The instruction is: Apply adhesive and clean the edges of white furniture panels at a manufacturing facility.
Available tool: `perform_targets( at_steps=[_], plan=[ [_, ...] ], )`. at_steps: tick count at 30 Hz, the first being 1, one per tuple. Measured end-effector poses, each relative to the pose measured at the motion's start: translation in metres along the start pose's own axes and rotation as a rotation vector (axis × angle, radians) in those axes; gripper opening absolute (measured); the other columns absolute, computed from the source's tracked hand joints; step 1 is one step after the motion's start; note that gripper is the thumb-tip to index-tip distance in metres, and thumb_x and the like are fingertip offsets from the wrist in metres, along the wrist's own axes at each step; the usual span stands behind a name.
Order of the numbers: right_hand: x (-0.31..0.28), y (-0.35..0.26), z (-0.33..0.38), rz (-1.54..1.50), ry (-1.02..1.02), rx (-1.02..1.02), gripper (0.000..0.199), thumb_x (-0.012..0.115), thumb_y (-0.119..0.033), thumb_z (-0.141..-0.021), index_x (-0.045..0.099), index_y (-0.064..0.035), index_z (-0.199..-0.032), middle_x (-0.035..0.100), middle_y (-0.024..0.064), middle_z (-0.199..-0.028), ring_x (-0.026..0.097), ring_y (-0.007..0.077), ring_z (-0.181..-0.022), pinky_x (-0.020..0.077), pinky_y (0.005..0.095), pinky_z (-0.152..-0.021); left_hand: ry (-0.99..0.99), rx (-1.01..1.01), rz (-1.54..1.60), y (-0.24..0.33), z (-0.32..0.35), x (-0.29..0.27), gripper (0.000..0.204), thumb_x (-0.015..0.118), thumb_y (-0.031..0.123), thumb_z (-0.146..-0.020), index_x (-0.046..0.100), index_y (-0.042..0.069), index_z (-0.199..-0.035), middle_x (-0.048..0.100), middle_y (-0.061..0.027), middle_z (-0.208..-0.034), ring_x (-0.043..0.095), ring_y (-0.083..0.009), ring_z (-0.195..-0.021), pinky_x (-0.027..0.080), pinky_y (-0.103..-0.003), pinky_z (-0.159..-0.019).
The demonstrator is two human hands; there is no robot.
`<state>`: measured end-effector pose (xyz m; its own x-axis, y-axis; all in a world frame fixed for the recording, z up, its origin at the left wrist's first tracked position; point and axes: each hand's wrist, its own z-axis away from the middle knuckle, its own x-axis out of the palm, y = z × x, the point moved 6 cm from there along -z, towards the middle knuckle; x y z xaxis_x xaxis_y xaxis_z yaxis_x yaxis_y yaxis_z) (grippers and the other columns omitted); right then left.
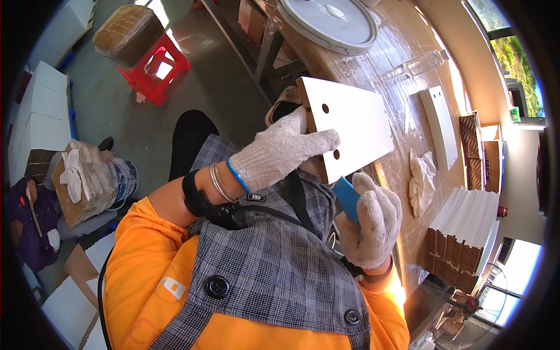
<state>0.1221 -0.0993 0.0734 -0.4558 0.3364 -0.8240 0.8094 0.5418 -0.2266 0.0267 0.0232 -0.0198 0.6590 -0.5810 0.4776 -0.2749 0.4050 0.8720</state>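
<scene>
- The gloved left hand (280, 150) grips a white drilled panel (350, 125), raised over the near edge of the surface (379, 64).
- The right hand (370, 220) (also gloved) is closed around a blue scraper (347, 197) just under the panel's lower edge.
- A stack of white panels (466, 227) stands nearby.

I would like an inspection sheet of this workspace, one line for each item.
Surface: long wooden workbench wrapped in clear film.
Job's things: white rectangular board with round holes, held up; small blue flat tool.
Clutter: round white lid, crumpled white cloth, second white board, stack of white boards.
Hands: gloved left hand grips the holed board; gloved right hand holds the blue tool.
Cables: nothing seen.
Surroundings: red plastic stool on grey floor, fan.
</scene>
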Motion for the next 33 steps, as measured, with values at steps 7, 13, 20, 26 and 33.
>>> perform_targets(
  at_steps=[7,13,20,26,33],
  plan=[
    [0.002,-0.004,0.001,0.042,0.008,-0.050,0.053,0.074,-0.008,-0.068,0.055,-0.0073,-0.118,0.059,0.0220,-0.116,0.061,0.0329,-0.094,0.0490,0.0423,-0.076,0.016,0.016,-0.084,0.003,0.001,0.000,0.050,0.057,0.021,-0.092,0.038,-0.004,-0.131,0.055,-0.0110,-0.114,0.058,-0.0150,-0.102,0.053,-0.027,-0.084],
    [0.006,0.001,0.001,-0.016,-0.034,-0.023,0.053,0.075,-0.011,-0.069,0.056,-0.0079,-0.118,0.060,0.0182,-0.114,0.062,0.0304,-0.093,0.0485,0.0403,-0.078,-0.006,-0.032,0.028,-0.003,0.002,0.001,0.052,0.057,0.018,-0.092,0.034,-0.004,-0.133,0.053,-0.0122,-0.118,0.058,-0.0170,-0.107,0.056,-0.027,-0.082],
    [0.008,0.037,0.013,-0.223,0.084,0.219,0.055,0.071,-0.007,-0.073,0.053,-0.0021,-0.124,0.062,0.0177,-0.110,0.062,0.0326,-0.090,0.0481,0.0399,-0.078,0.082,-0.220,0.171,-0.030,0.002,-0.029,0.052,0.055,0.013,-0.090,0.033,-0.001,-0.136,0.054,-0.0128,-0.119,0.061,-0.0205,-0.103,0.056,-0.036,-0.083],
    [0.020,0.079,0.043,-0.421,0.213,0.587,0.061,0.066,0.004,-0.074,0.048,-0.0038,-0.131,0.063,0.0143,-0.110,0.062,0.0290,-0.094,0.0493,0.0358,-0.084,0.146,-0.335,0.223,-0.068,-0.004,-0.055,0.046,0.055,0.015,-0.092,0.039,0.001,-0.132,0.054,-0.0119,-0.121,0.060,-0.0236,-0.105,0.054,-0.041,-0.086],
    [-0.009,0.157,0.095,-0.112,0.370,1.073,0.049,0.055,-0.004,-0.088,0.045,-0.0050,-0.136,0.052,0.0144,-0.132,0.054,0.0224,-0.116,0.0425,0.0339,-0.099,0.180,-0.407,0.295,-0.097,-0.009,-0.071,0.042,0.052,0.013,-0.093,0.039,0.002,-0.132,0.053,-0.0112,-0.122,0.059,-0.0254,-0.108,0.052,-0.045,-0.089]
  ],
)
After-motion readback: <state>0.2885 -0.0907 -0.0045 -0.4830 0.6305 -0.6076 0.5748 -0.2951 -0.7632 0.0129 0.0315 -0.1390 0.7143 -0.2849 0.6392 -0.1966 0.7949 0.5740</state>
